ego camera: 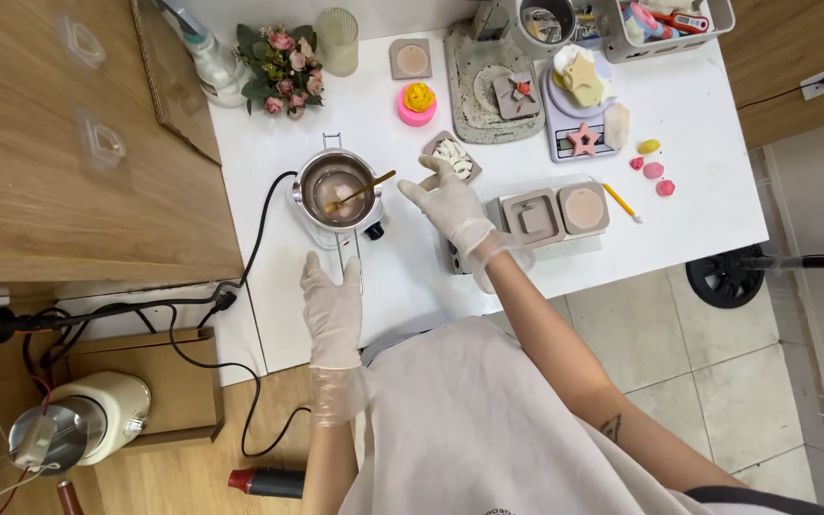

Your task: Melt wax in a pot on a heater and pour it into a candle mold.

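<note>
A small metal melting pot (pixel 337 188) stands on the white table (pixel 393 286), with pinkish liquid and a wooden stick (pixel 362 191) leaning in it. My left hand (pixel 332 307), in a clear glove, hovers open over the table just below the pot's wire handle. My right hand (pixel 450 202), also gloved, is spread open to the right of the pot, close to a small dish of white pieces (pixel 452 155). Neither hand holds anything.
Grey moulds (pixel 558 212) sit right of my right hand. Further back are a pink-and-yellow candle (pixel 418 103), a flower bouquet (pixel 281 69), a scale with star shapes (pixel 581 133), pink wax bits (pixel 654 172) and a pencil (pixel 620 201). A black cable (pixel 257 250) runs off the table's left edge.
</note>
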